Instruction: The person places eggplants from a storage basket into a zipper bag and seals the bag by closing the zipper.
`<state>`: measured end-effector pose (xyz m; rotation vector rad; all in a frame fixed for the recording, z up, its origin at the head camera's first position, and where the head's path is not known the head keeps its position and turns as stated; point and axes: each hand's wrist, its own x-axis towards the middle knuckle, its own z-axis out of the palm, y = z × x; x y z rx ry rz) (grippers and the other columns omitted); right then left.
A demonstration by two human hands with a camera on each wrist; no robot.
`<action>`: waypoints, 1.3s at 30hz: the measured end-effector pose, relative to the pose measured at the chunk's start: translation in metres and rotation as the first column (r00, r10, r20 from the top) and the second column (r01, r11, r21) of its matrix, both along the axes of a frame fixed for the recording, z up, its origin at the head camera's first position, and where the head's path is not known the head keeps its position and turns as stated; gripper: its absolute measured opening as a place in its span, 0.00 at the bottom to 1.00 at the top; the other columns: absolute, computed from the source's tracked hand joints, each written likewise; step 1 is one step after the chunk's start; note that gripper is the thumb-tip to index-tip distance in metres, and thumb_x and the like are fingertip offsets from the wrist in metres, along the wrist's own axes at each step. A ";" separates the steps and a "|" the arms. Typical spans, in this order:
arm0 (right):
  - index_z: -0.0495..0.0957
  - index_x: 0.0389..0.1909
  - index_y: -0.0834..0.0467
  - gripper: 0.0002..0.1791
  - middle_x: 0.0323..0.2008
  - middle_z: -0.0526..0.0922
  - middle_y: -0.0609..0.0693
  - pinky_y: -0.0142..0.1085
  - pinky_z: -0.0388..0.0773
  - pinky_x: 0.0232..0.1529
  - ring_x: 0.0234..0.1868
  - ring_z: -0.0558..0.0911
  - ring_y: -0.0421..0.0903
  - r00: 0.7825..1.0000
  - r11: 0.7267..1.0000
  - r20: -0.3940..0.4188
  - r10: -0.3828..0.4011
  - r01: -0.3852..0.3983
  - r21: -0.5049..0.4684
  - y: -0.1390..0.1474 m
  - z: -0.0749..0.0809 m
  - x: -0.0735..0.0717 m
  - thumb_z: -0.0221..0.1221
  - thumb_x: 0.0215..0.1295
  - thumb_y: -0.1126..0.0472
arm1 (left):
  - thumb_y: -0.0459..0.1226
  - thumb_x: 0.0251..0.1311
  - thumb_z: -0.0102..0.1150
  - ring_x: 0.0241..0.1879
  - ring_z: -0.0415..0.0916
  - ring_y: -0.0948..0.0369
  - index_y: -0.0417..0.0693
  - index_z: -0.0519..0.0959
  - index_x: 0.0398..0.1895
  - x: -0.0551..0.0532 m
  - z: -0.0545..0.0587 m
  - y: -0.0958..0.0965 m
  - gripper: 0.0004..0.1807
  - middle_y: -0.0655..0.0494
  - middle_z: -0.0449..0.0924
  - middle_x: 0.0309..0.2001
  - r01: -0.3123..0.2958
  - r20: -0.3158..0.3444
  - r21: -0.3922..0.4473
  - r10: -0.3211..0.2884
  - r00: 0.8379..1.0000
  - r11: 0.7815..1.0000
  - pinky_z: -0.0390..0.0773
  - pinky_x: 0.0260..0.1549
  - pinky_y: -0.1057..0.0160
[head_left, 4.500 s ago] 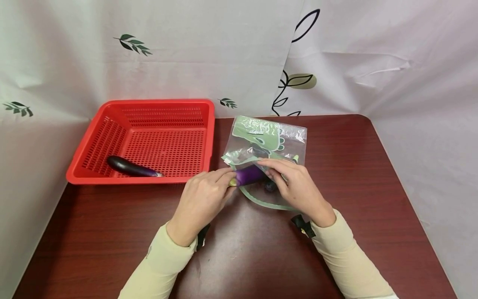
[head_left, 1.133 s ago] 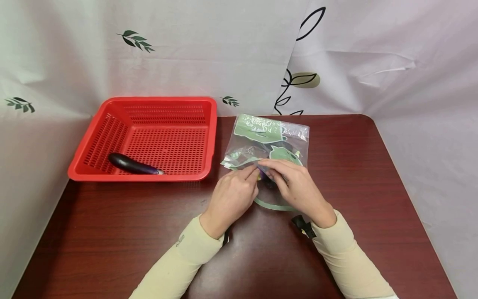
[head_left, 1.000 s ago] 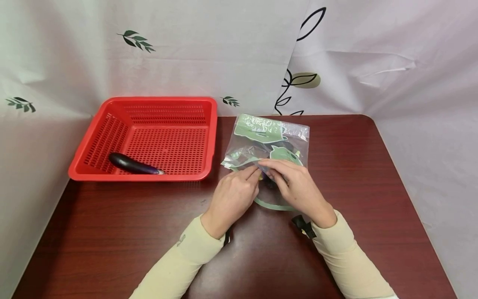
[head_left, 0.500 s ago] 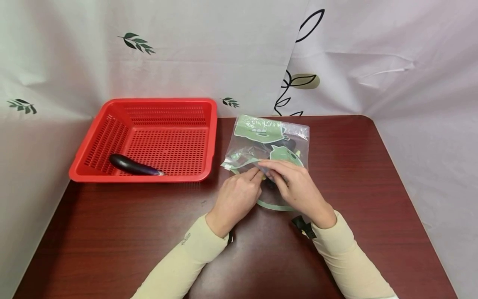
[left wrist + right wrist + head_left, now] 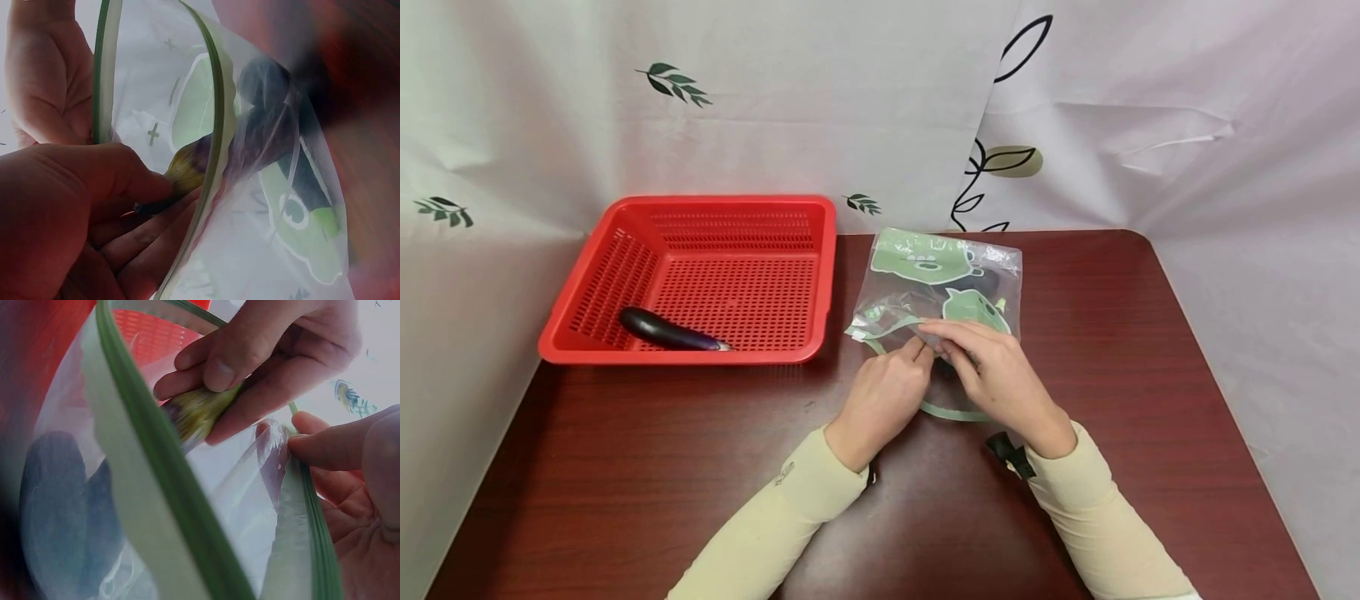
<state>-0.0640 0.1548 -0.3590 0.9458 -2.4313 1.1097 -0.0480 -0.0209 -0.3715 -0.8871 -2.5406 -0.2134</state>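
One eggplant [image 5: 187,170] is being pinched by the left hand [image 5: 886,392], partly inside the bag [image 5: 910,260], whose rim is being pinched by the right hand [image 5: 1000,375]; another eggplant [image 5: 305,175] is already being enclosed, a third eggplant [image 5: 670,331] being left in the basket [image 5: 673,357].

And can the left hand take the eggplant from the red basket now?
Probably not yet: the left hand pinches another eggplant, mostly inside the bag. Once free, nothing visible blocks the open basket.

A reddish-brown wood-grain table [image 5: 647,467] (its far right corner rounded) bears a red plastic basket [image 5: 685,357] and, just beside it, a clear, green-printed zip bag [image 5: 917,262].
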 end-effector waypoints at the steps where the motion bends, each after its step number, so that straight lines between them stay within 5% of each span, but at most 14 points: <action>1: 0.83 0.56 0.57 0.19 0.54 0.85 0.47 0.40 0.76 0.57 0.55 0.82 0.45 1.000 1.000 0.000 0.002 -0.002 -0.001 0.000 0.000 0.000 0.62 0.65 0.72 | 0.28 0.61 0.60 0.24 0.79 0.58 0.40 0.83 0.38 0.000 -0.001 0.000 0.05 0.53 0.79 0.35 -0.002 0.006 -0.004 0.002 1.000 1.000 0.79 0.17 0.60; 10: 0.83 0.56 0.57 0.19 0.54 0.85 0.48 0.39 0.75 0.58 0.56 0.82 0.45 1.000 1.000 -0.005 0.009 -0.009 -0.005 0.000 0.001 -0.001 0.62 0.66 0.72 | 0.30 0.63 0.58 0.26 0.81 0.58 0.41 0.83 0.44 -0.003 -0.006 0.005 0.09 0.53 0.80 0.40 0.001 0.025 -0.056 0.000 1.000 0.998 0.79 0.19 0.61; 28: 0.83 0.55 0.59 0.20 0.54 0.85 0.49 0.39 0.74 0.58 0.55 0.83 0.47 0.999 1.000 -0.031 0.024 -0.024 -0.007 0.000 0.001 0.000 0.61 0.64 0.74 | 0.31 0.61 0.60 0.25 0.78 0.61 0.47 0.83 0.33 -0.007 -0.019 0.018 0.04 0.56 0.78 0.26 -0.007 -0.024 -0.169 0.003 1.000 0.986 0.78 0.20 0.65; 39: 0.83 0.56 0.58 0.20 0.54 0.85 0.49 0.39 0.73 0.60 0.56 0.82 0.47 0.999 1.000 -0.026 0.027 -0.027 0.002 0.000 0.002 0.001 0.62 0.64 0.74 | 0.34 0.63 0.59 0.28 0.79 0.62 0.46 0.83 0.38 -0.007 -0.029 0.027 0.05 0.57 0.80 0.27 -0.021 -0.020 -0.177 0.018 1.000 0.984 0.78 0.20 0.66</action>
